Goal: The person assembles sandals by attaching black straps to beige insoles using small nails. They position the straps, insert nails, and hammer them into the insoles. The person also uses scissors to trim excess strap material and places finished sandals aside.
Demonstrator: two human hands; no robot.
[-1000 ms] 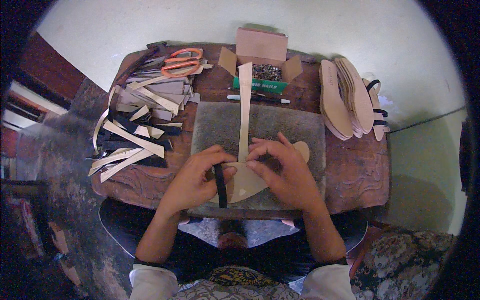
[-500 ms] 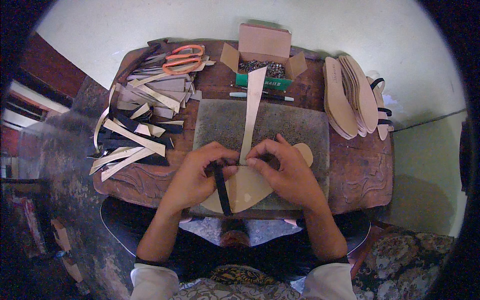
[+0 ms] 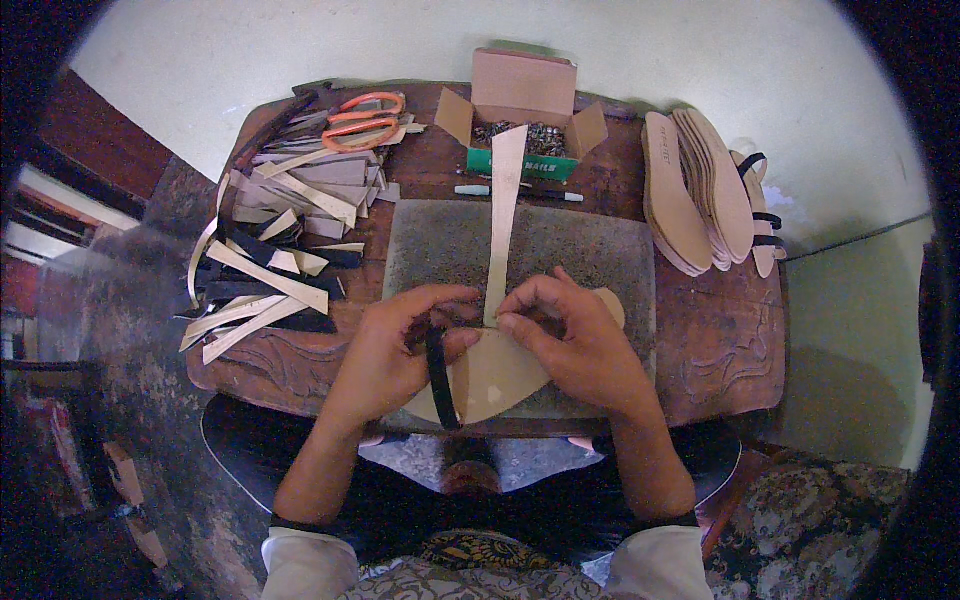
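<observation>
A tan sandal insole (image 3: 500, 375) lies slantwise on a dark grey square slab (image 3: 590, 245), its far end showing past my right hand. My right hand (image 3: 565, 325) is closed, thumb and forefinger pinching the narrow lower end of a long pale strap strip (image 3: 507, 200) at the insole's edge. The strip points away from me and widens at its far end. My left hand (image 3: 405, 335) stays just left of it, thumb and fingers parted. Beside the left fingers, a black strap (image 3: 442, 380) loops over the insole.
Orange-handled scissors (image 3: 365, 120) rest on a heap of cut strips (image 3: 320, 185) at left, with pale and black strap pieces (image 3: 265, 285) nearer. An open nail box (image 3: 520, 160) stands behind a pen (image 3: 540, 195). Stacked insoles (image 3: 712, 190) and strapped ones (image 3: 765, 220) sit right on the wooden table (image 3: 725, 340).
My left fingers have parted and drawn slightly back from the strip. The strip's lower end remains in my right hand's pinch.
</observation>
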